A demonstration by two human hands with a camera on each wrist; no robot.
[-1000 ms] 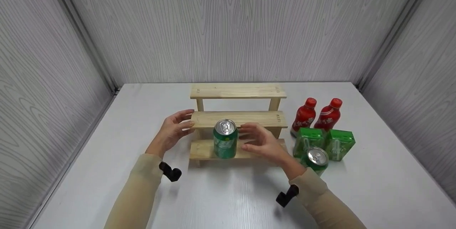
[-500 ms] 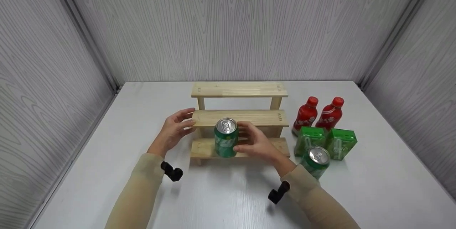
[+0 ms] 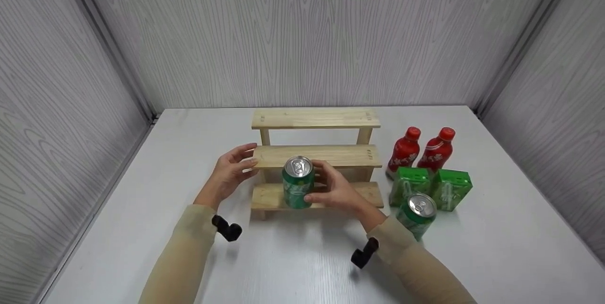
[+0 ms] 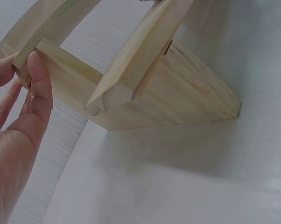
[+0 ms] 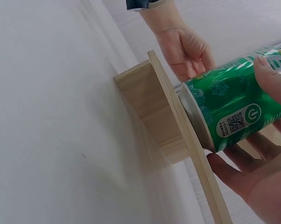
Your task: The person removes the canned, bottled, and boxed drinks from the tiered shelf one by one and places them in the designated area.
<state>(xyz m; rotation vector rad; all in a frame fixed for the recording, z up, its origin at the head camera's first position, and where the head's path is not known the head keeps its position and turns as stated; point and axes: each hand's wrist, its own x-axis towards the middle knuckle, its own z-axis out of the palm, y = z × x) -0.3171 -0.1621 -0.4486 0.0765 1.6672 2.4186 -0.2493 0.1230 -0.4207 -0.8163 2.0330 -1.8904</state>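
Note:
A green soda can point(image 3: 297, 190) with a silver top stands upright on the lowest step of a three-tier wooden shelf point(image 3: 314, 156). My right hand point(image 3: 338, 191) holds this can from its right side, the thumb in front and the fingers behind. In the right wrist view, the can's base meets the step's board point(image 5: 189, 133), and the thumb lies against the green side. At the shelf's left end, my left hand point(image 3: 229, 174) pinches the middle board between thumb and fingers. The left wrist view shows those fingers point(image 4: 40, 84) at the board's corner.
To the right of the shelf, two red bottles point(image 3: 405, 153) stand at the back. Two green drink cartons point(image 3: 410, 186) are in front of them, with a second green can point(image 3: 417, 214) nearest. Wood-grain panels point(image 3: 302, 34) enclose the white table point(image 3: 288, 266).
My right hand has moved left from beside the can and closed around it. My left hand keeps its place on the shelf, and the can has hardly moved.

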